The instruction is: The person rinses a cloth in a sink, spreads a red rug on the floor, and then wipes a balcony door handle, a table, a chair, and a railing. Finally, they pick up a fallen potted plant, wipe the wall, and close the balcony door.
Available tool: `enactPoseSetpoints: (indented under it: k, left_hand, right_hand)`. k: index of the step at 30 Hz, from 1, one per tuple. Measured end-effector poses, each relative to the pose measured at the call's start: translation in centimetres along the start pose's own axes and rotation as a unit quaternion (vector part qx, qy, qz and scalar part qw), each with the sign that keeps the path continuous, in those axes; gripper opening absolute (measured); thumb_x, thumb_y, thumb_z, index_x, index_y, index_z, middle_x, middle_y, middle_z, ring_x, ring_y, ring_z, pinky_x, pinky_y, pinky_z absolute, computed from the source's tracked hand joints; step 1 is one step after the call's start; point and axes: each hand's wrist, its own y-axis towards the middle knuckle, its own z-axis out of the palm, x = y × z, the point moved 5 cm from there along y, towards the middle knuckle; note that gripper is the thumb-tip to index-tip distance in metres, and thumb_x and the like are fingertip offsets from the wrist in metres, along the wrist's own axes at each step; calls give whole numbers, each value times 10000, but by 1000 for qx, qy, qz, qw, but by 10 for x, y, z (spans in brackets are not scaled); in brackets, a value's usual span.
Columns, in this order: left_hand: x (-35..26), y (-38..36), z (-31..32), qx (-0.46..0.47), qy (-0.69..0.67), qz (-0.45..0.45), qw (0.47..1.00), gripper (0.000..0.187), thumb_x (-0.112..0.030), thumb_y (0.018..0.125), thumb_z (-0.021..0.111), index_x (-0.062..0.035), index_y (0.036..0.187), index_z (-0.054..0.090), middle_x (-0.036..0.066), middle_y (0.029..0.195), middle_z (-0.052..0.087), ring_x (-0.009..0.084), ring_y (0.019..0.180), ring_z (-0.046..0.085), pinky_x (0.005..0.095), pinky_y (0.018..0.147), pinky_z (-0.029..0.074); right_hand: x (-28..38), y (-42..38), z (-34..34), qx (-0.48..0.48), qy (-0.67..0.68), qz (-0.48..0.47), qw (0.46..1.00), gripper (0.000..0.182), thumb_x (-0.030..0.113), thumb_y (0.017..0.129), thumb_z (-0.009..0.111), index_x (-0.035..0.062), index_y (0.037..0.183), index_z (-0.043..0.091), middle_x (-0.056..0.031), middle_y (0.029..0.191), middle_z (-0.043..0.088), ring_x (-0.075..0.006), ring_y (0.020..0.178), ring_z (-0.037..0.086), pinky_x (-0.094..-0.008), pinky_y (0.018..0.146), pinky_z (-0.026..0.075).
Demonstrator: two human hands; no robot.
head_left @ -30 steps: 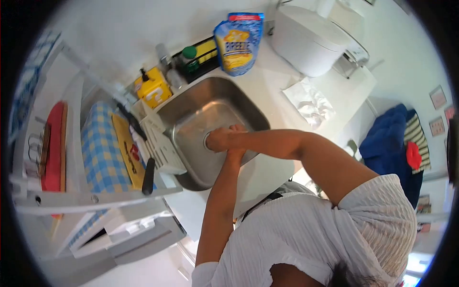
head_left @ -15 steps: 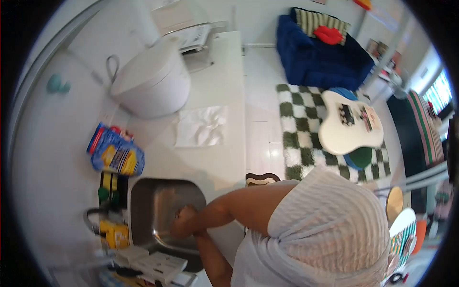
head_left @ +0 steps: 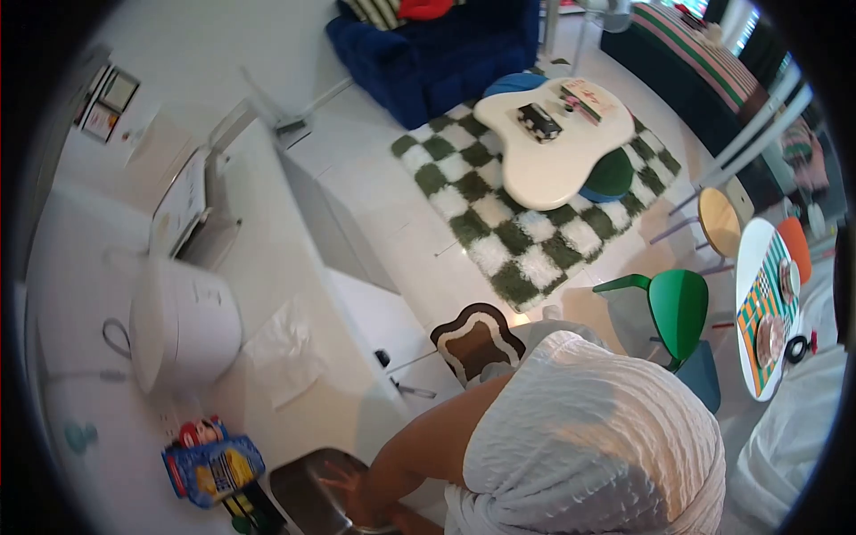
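Observation:
Both bare hands are at the metal sink [head_left: 299, 486] near the bottom edge. My left hand [head_left: 346, 486] reaches over the basin, fingers spread, with nothing visible in it. Its forearm passes beneath my right one. My right hand [head_left: 370, 515] lies against the left hand or wrist; its fingers cannot be made out. Beside the basin, against the wall, are a blue and yellow packet [head_left: 216, 471] and a red-topped item [head_left: 201, 432]. A crumpled white sheet [head_left: 287, 352] lies on the counter.
A white lidded appliance [head_left: 185, 325] and a rack [head_left: 183, 201] stand along the counter [head_left: 267, 223]. Beyond are a blue sofa [head_left: 446, 53], checkered rug [head_left: 499, 250] and cream low table [head_left: 544, 143]. A green chair [head_left: 679, 312] stands near the white dining table [head_left: 758, 250].
The view has turned and shifted, so the sink now appears lower and more of the room shows at right. The hands remain at the basin; one now shows spread fingers.

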Motion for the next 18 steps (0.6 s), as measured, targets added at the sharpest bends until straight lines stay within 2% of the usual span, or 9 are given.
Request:
enactPoseSetpoints:
  k: [5, 8, 10, 13, 14, 15, 16, 17, 18]
  left_hand:
    - [-81, 18, -59, -197, -191, 15, 961, 355, -197, 937, 409, -17, 1243, 420, 181, 1199, 473, 296, 1078, 492, 396, 898, 420]
    - [-152, 22, -106, -272, -314, 56, 908, 369, -193, 945, 397, -13, 1268, 406, 194, 1222, 467, 305, 1103, 487, 404, 914, 417]
    - [-203, 24, -136, -295, -391, 89, 867, 379, -190, 951, 389, -9, 1285, 398, 203, 1237, 462, 311, 1119, 484, 409, 926, 415]
    - [-286, 24, -175, -286, -508, 156, 798, 394, -186, 960, 377, -5, 1310, 384, 216, 1260, 456, 320, 1144, 480, 416, 942, 412]
    - [-320, 21, -184, -264, -554, 184, 768, 399, -184, 963, 374, -3, 1318, 380, 220, 1268, 454, 323, 1152, 478, 418, 948, 411]
    - [-354, 19, -191, -234, -601, 209, 735, 403, -183, 966, 370, -2, 1327, 375, 225, 1275, 452, 326, 1160, 477, 421, 954, 410]
    - [-388, 11, -195, -193, -640, 237, 705, 408, -182, 969, 366, 0, 1335, 371, 229, 1283, 449, 329, 1168, 475, 423, 959, 409]
    - [-432, 1, -203, -140, -634, 254, 717, 407, -141, 964, 370, 20, 1337, 346, 241, 1306, 414, 340, 1164, 472, 425, 963, 404]
    - [-481, -12, -212, -84, -624, 273, 728, 409, -100, 958, 374, 40, 1338, 321, 253, 1329, 379, 351, 1160, 470, 427, 966, 398]
  right_hand:
    - [47, -119, -104, -64, 180, -57, 980, 385, 92, 706, 672, 84, 1083, 595, -131, 943, 582, -240, 849, 585, -378, 701, 486]
    - [93, -225, -159, -104, 293, -95, 946, 418, 86, 704, 681, 82, 1113, 594, -135, 961, 580, -239, 861, 583, -375, 707, 487]
    - [108, -300, -173, -140, 337, -103, 925, 440, 82, 703, 687, 80, 1133, 593, -138, 973, 578, -238, 868, 581, -373, 710, 487]
    - [98, -390, -159, -192, 339, -92, 917, 462, 78, 702, 693, 79, 1153, 592, -141, 985, 577, -237, 876, 580, -372, 714, 488]
    - [80, -425, -158, -331, 249, -100, 905, 481, 74, 656, 726, 79, 1121, 603, -139, 985, 583, -240, 872, 584, -362, 698, 488]
    - [78, -468, -157, -462, 152, -105, 868, 501, 69, 610, 759, 79, 1089, 613, -136, 985, 588, -243, 869, 589, -353, 681, 488]
    - [70, -507, -151, -514, 103, -56, 850, 449, 84, 613, 744, 81, 1048, 629, -112, 1021, 598, -244, 852, 601, -352, 690, 495]
    - [68, -559, -146, -562, 54, -5, 825, 399, 99, 616, 729, 84, 1006, 644, -87, 1057, 608, -244, 835, 614, -351, 698, 502]
    - [60, -606, -140, -615, -13, 29, 788, 322, 101, 631, 717, 68, 937, 620, -95, 980, 593, -268, 813, 601, -370, 668, 485]
